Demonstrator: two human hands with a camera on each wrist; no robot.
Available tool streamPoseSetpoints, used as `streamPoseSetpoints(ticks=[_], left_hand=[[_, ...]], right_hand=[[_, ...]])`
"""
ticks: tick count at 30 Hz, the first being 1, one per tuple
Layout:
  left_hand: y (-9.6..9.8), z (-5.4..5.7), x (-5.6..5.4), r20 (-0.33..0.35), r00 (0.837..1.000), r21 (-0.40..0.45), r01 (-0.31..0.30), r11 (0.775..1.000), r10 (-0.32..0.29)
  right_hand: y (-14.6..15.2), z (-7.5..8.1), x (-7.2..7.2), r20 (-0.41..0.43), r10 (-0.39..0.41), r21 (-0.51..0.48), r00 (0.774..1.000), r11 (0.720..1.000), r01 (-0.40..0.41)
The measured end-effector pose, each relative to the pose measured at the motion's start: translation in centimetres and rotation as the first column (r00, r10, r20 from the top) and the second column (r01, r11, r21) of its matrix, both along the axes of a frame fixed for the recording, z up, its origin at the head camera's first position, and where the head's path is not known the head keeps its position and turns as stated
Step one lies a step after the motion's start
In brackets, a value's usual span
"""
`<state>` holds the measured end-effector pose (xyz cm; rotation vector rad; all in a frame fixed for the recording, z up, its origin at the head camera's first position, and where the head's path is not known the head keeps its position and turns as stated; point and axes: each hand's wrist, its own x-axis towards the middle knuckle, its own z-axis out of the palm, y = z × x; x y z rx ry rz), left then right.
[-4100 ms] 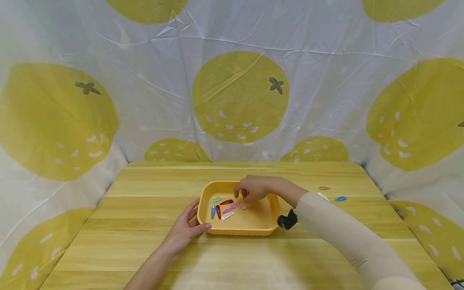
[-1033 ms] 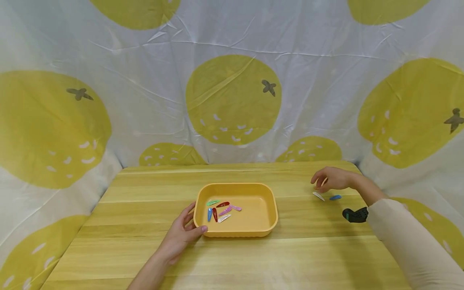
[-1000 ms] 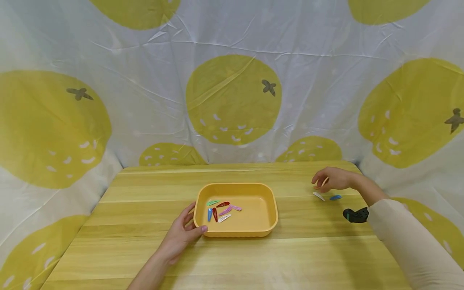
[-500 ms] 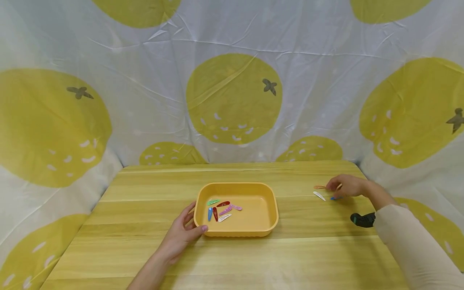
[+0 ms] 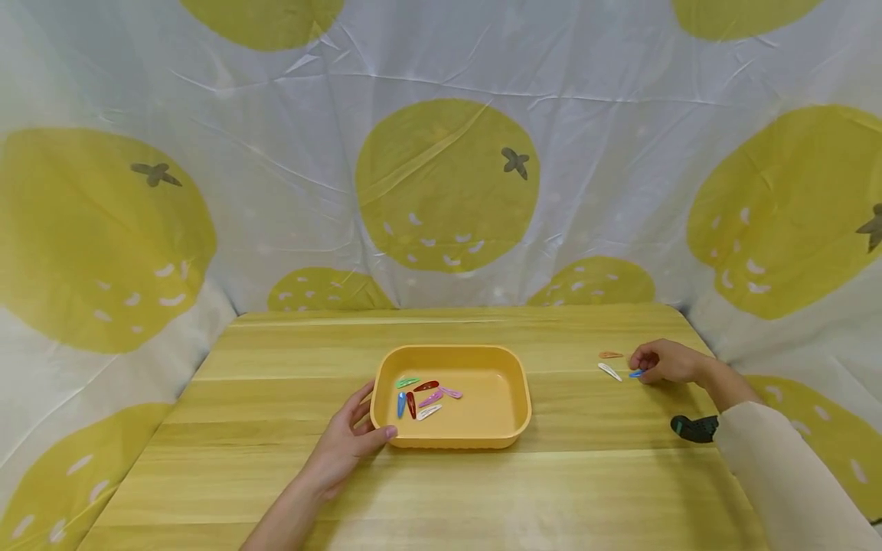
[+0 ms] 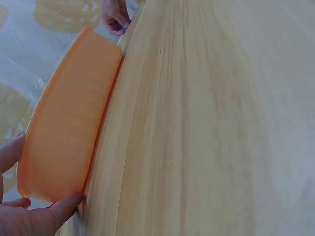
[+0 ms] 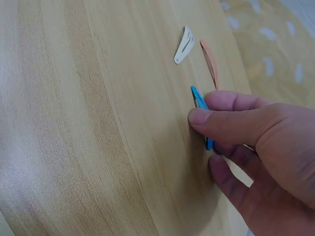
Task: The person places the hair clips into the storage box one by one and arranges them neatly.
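Observation:
My right hand point(image 5: 667, 363) pinches a blue hair clip point(image 7: 201, 101) between thumb and fingers at the right of the table. Beside it lie a white hair clip point(image 7: 185, 46) and an orange hair clip point(image 7: 209, 61), both flat on the wood. With my left hand point(image 5: 350, 438) I grip the left end of a yellow plastic tray point(image 5: 475, 441), thumb at the front corner and fingers along the side. Inside the tray, toward its left, several hair clips lie loose: green point(image 5: 407, 382), blue point(image 5: 401, 404), red point(image 5: 426, 386), pink point(image 5: 430, 399) and white point(image 5: 429, 412).
The wooden table point(image 5: 551, 497) runs back to a hanging cloth point(image 5: 606, 176) printed with yellow fruit. A dark wrist device point(image 5: 693, 428) is on my right forearm, by the sleeve.
My right hand has gone from over the tray to the table's right, past the orange clip, and now pinches the blue clip. My left hand stays on the tray.

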<state>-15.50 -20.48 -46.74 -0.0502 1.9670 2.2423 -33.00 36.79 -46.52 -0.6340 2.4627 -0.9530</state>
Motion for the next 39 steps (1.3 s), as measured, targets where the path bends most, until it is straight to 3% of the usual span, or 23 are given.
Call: streamPoseSetpoints(ticks=[8, 13, 21, 29, 34, 39], left_hand=[[0.0, 0.1, -0.2, 0.005, 1.0, -0.019, -0.003, 1.0, 0.003], [0.0, 0.2, -0.3, 0.005, 1.0, -0.019, 0.008, 1.0, -0.008], [0.1, 0.0, -0.2, 0.009, 1.0, -0.01, 0.014, 1.0, -0.013], [0.0, 0.1, -0.1, 0.014, 1.0, -0.029, 0.0, 1.0, 0.0], [-0.1, 0.1, 0.0, 0.011, 1.0, -0.03, 0.01, 0.999, -0.009], [0.0, 0.1, 0.0, 0.011, 1.0, -0.015, 0.011, 1.0, -0.011]], right_hand=[[-0.2, 0.1, 0.1, 0.017, -0.011, -0.007, 1.0, 1.0, 0.011], [-0.4, 0.4, 0.2, 0.009, 0.025, -0.001, 1.0, 1.0, -0.025], [-0.9, 1.9, -0.1, 0.01, 0.069, 0.075, 0.998, 0.995, -0.07], [-1.7, 2.9, -0.8, -0.043, 0.13, 0.063, 0.991, 0.99, -0.127], [-3.1, 4.0, -1.0, -0.041, 0.132, 0.063, 0.99, 0.99, -0.129], [-4.5, 4.7, -1.2, -0.091, 0.14, 0.087, 0.986, 0.987, -0.132]])
